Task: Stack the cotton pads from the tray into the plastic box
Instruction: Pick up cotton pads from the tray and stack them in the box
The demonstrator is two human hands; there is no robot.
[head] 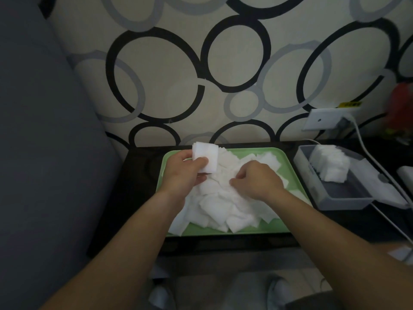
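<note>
A green tray (282, 158) on a dark table holds a loose heap of white square cotton pads (220, 204). My left hand (184, 173) grips a small neat stack of pads (206, 158) above the tray's far left part. My right hand (257, 181) rests on the heap, thumb and fingers curled and pinching at a pad there. To the right stands the clear plastic box (339, 199), with a pile of stacked pads (330, 163) in its far end.
The dark table (134, 198) stands against a wall with a ring pattern. A wall socket (324, 119) with a white cable (375, 162) lies behind the box. A grey sofa (44, 153) fills the left. A red object (402, 108) sits at far right.
</note>
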